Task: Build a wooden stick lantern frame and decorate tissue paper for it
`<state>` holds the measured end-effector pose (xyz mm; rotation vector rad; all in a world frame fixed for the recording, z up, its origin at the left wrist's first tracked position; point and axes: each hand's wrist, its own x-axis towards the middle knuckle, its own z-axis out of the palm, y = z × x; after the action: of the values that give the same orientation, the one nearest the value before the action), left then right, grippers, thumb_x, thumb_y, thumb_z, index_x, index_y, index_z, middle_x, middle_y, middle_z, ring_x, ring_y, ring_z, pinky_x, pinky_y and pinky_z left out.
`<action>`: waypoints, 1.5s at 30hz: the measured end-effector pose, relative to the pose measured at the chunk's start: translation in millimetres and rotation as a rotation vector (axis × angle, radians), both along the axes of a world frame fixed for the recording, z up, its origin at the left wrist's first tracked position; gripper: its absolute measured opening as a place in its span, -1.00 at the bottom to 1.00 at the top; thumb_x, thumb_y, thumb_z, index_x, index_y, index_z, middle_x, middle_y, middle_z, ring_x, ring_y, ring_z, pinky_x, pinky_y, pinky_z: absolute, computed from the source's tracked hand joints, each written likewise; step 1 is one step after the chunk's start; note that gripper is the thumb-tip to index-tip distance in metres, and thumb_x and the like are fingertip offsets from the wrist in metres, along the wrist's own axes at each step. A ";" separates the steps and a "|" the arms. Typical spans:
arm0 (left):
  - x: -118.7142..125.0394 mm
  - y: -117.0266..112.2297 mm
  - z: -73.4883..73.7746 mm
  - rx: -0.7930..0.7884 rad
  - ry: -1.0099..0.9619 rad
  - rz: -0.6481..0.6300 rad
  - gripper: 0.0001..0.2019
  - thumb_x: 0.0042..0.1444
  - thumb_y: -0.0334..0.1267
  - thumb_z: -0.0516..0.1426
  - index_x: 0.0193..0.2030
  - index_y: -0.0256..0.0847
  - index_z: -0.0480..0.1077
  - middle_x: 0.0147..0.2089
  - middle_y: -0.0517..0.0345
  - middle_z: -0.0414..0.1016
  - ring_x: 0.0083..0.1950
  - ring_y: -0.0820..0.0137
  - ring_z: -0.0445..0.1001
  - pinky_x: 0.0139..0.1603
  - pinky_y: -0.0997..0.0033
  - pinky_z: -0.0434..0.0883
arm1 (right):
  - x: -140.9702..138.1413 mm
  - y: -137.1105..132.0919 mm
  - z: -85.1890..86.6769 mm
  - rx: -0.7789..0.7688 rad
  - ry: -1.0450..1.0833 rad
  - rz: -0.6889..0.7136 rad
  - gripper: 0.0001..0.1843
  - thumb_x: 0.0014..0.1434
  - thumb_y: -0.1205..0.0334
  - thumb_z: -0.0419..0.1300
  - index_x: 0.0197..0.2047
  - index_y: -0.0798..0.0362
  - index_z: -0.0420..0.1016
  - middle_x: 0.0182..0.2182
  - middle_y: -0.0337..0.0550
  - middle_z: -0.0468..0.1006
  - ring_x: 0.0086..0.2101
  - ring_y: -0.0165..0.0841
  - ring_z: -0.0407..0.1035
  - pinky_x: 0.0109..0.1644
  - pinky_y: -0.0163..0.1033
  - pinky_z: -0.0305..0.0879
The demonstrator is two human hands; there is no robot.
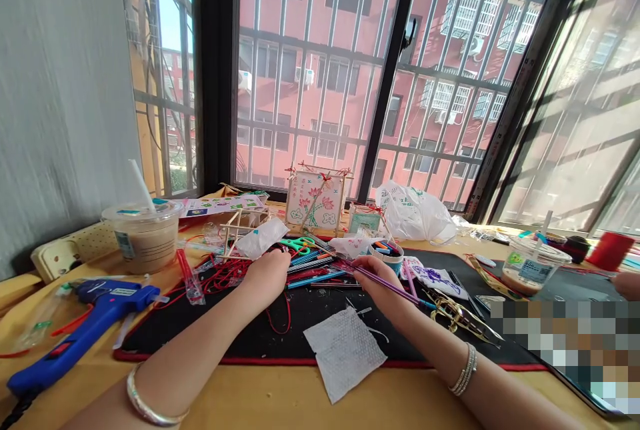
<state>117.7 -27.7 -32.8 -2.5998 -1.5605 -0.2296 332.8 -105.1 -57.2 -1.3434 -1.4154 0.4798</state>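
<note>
My right hand (381, 283) is closed round a slim purple pen (387, 282), which lies across the hand and slants down to the right. My left hand (266, 277) is closed at the near side of a heap of coloured pens (316, 275); what its fingers hold, if anything, is hidden. Green-handled scissors (300, 244) lie just beyond it. Tangled red cord (227, 280) spreads to its left. A cup of pens (386, 255) stands behind my right hand. A white textured tissue (345, 350) rests on the black mat (250, 343) between my forearms, overhanging its front edge.
A blue glue gun (95, 323) and a lidded drink cup (143, 240) are at the left. A painted lantern (316, 202) and a plastic bag (415, 211) stand by the window. Gold scissors (463, 315) and another drink (533, 267) lie right, near another person's hand (627, 285).
</note>
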 end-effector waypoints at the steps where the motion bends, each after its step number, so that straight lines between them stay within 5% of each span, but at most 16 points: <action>1: -0.7 0.3 0.8 -0.005 -0.005 -0.001 -0.79 0.17 -0.22 0.08 -0.11 -0.28 0.35 -0.12 0.07 0.42 -0.15 0.34 0.44 -0.15 0.20 0.43 | 0.7 0.4 -0.3 0.011 -0.039 -0.007 -0.82 -0.03 0.20 0.14 -0.31 0.06 0.44 -0.47 -0.20 0.43 -0.43 -0.35 0.28 -0.36 -0.26 0.19; 8: -4.5 -8.6 13.6 -0.049 -0.006 -0.107 -0.82 0.16 -0.22 0.08 -0.19 -0.27 0.38 -0.13 0.09 0.43 -0.15 0.36 0.43 -0.13 0.22 0.41 | 1.8 -1.9 4.2 0.117 -0.320 -0.088 -0.78 0.13 0.12 -0.01 -0.41 0.05 0.35 -0.35 -0.08 0.43 -0.25 -0.21 0.27 -0.13 -0.14 0.15; 14: -5.0 -17.0 14.6 -0.064 0.075 -0.197 -0.82 0.12 -0.20 0.12 -0.22 -0.28 0.39 -0.16 0.10 0.44 -0.14 0.34 0.43 -0.13 0.19 0.40 | 4.6 0.1 0.4 0.079 -0.475 -0.159 -0.74 0.18 0.14 -0.07 -0.48 0.03 0.25 -0.52 -0.19 0.37 -0.44 -0.31 0.23 -0.35 -0.26 0.11; 22: -4.6 -7.3 13.4 0.036 0.023 -0.089 -0.77 0.17 -0.19 0.07 -0.10 -0.28 0.35 -0.07 0.05 0.41 -0.09 0.31 0.41 -0.08 0.14 0.39 | 10.6 5.4 0.3 0.014 -0.559 -0.228 -0.80 0.17 0.33 -0.10 -0.25 0.10 0.33 -0.33 -0.03 0.49 -0.29 -0.24 0.35 -0.22 -0.21 0.22; 29: -0.7 10.5 -0.6 0.043 -0.028 -0.075 -0.74 0.17 -0.19 0.08 -0.04 -0.26 0.32 -0.03 0.04 0.38 -0.08 0.30 0.41 -0.09 0.15 0.41 | 11.6 9.4 -5.7 0.031 -0.596 -0.202 -0.62 0.06 0.51 -0.05 -0.06 0.16 0.34 -0.07 0.08 0.45 -0.02 -0.22 0.30 0.09 -0.13 0.14; 45: 12.7 22.4 -12.5 0.110 0.003 -0.031 -0.73 0.17 -0.18 0.07 -0.05 -0.27 0.32 -0.05 0.04 0.39 -0.10 0.31 0.42 -0.11 0.16 0.41 | 11.0 15.7 -14.8 0.090 -0.671 -0.147 -0.58 -0.04 0.57 -0.03 -0.10 0.17 0.38 -0.25 0.00 0.38 -0.19 -0.27 0.31 -0.01 -0.19 0.25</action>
<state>130.5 -5.3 -45.4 -2.5402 -1.4634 -0.3052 343.8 -89.4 -71.9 -1.5975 -1.8245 -0.1578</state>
